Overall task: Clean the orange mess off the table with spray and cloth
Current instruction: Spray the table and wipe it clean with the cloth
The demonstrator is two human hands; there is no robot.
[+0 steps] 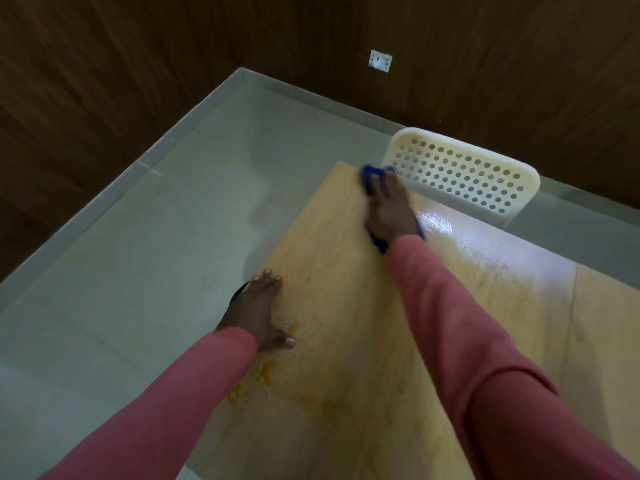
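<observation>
Right hand (388, 209) is pressing the blue cloth (375, 242) flat, fingers straight, at the worktop's (346, 341) 12 o'clock corner. Left hand (259, 313) is resting at the 9 o'clock edge, fingers splayed, holding nothing. Orange mess (263, 372) is lying just at 6 o'clock of it.

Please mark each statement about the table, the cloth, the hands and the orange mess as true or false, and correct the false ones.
1. The right hand presses a blue cloth on the table. True.
2. The left hand holds a spray bottle. False: it rests flat near the table edge, holding nothing.
3. Orange mess remains near the left hand. True.
4. The cloth lies on the orange mess. False: it is at the far corner, away from it.
5. A white chair stands behind the table. True.
</observation>
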